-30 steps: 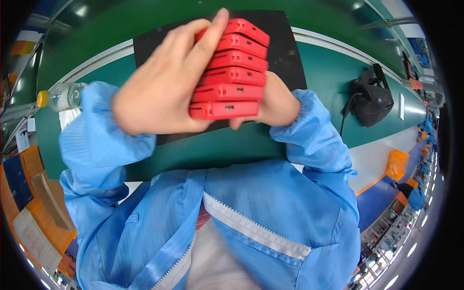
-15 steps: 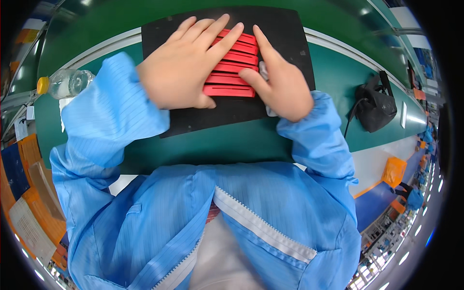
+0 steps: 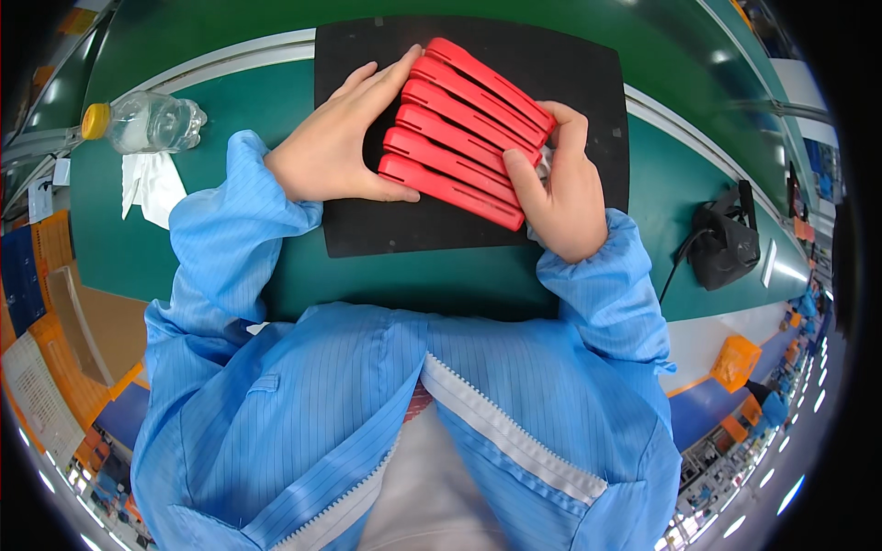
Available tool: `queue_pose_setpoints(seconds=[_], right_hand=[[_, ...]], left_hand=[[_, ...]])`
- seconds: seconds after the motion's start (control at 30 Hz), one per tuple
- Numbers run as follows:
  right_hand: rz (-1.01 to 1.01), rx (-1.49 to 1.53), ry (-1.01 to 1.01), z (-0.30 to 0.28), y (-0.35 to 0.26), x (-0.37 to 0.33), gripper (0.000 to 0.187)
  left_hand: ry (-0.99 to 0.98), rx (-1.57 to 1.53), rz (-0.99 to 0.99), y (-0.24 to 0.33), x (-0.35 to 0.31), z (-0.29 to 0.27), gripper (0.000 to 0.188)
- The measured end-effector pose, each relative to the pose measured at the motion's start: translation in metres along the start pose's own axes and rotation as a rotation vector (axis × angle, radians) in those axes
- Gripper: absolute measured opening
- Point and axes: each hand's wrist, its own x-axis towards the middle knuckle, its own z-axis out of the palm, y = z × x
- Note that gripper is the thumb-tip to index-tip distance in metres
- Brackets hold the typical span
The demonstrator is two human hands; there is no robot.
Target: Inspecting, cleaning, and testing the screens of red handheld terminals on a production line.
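Green tabletop (image 3: 230, 106); black mat (image 3: 395, 230) upon it. Red slotted cases (image 3: 450, 151), row of six over the mat, newly slanted nearer at right: apparently still being handled. Left hand (image 3: 335, 151): spread at left ends. Right hand (image 3: 570, 202): grasping right ends.

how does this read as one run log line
red cases: in a row over black mat; left hand: at left ends; right hand: holding right ends; bottle: on its side

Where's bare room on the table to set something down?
Green tabletop between black mat and black bag; also the mat's far right corner. Crowded: mat centre (red stack, left hand, right hand) and left end (bottle, white paper).
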Motion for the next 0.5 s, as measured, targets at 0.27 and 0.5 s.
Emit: queue_pose_setpoints(seconds=[0.27,0.5], right_hand=[[0.215,0.168,-0.014,-0.013,0.004,-0.009,0.039],[0.545,1.083,-0.043,-0.052,0.049,-0.042,0.036]], left_hand=[[-0.241,-0.604,0.010,-0.011,0.040,-0.017,0.107],[-0.318,-0.507,0.005,-0.004,0.072,-0.031,0.074]])
